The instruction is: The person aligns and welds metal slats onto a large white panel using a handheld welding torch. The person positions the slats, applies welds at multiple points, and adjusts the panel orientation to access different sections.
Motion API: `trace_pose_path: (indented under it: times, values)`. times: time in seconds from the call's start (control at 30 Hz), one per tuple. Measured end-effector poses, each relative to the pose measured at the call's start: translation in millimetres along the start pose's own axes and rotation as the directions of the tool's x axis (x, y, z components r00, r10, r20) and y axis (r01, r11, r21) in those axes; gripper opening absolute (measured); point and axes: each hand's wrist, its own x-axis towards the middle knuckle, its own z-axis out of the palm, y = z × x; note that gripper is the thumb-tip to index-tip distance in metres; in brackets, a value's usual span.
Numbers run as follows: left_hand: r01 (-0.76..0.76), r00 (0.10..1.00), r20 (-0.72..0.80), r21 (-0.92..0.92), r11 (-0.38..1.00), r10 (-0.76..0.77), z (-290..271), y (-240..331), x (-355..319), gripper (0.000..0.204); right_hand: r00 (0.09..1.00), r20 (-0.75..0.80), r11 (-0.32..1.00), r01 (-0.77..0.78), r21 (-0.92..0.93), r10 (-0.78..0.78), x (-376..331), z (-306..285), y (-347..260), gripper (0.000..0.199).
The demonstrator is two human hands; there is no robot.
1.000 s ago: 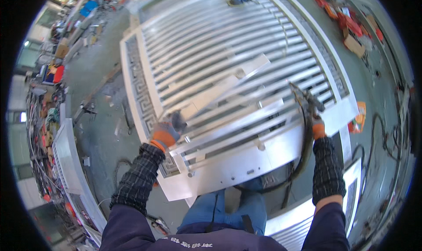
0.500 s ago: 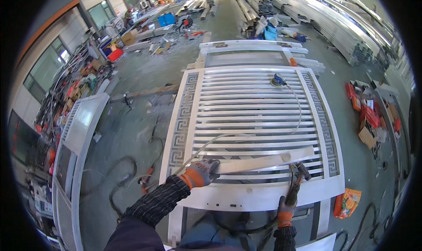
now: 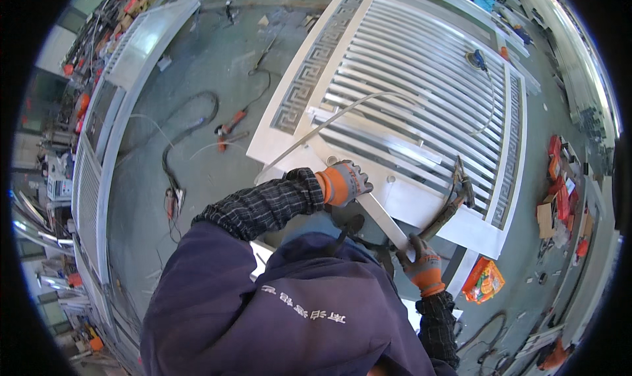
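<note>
A short white metal bar [image 3: 383,219] slants between my two gloved hands, in front of the near edge of a white slatted gate panel [image 3: 421,201]. My left hand [image 3: 343,182], in a grey and orange glove, is wrapped round its upper end. Closed at the lower end is my right hand [image 3: 422,268], in a matching glove. Just beyond the right hand a dark-handled, hammer-like tool [image 3: 454,201] rests across the panel's edge; its near end comes close to the fingers, and I cannot tell whether they touch.
A blue disc sander [image 3: 476,60] with a pale hose [image 3: 322,129] lies on the panel. An orange power tool [image 3: 230,122] and cables are on the floor at left. Another white panel [image 3: 125,86] stands left. An orange packet [image 3: 484,280] and red boxes [image 3: 559,185] are at right.
The white bar has come off the slats toward me and turned to slant down to the right. My right hand has moved from the hammer-like tool to the bar's end. The view has tilted down.
</note>
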Motion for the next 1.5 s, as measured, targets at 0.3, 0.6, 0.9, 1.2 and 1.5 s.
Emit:
trace_pose_path:
  times: [0.3, 0.6, 0.9, 1.2, 1.5]
  values:
    - [-0.007, 0.976, -0.220, -0.023, 1.000, 0.002, 50, -20, -5, 0.049, 0.998, 0.050, 0.934, 0.022, 0.356, -0.042, -16, 73, -6, 0.072]
    - [0.633, 0.378, -0.371, -0.566, 0.529, -0.849, 119, -118, -109, 0.049, 0.997, 0.014, 0.959, -0.080, 0.273, 0.080, -9, 51, -60, 0.059]
    - [0.466, 0.452, -0.258, -0.748, 0.472, -0.854, 171, -241, -109, 0.082, 0.992, 0.104, 0.976, -0.090, 0.201, 0.070, 29, 16, -84, 0.054]
    - [-0.450, 0.519, 0.000, -0.850, -0.273, -0.855, 203, -108, -75, 0.076, 0.988, 0.086, 0.974, 0.107, 0.199, -0.126, 73, -16, -84, 0.058]
    - [-0.858, 0.393, 0.402, -0.162, -0.487, -0.827, 108, 130, -61, 0.056, 0.788, 0.488, 0.917, 0.392, 0.075, -0.377, 95, -5, -51, 0.075]
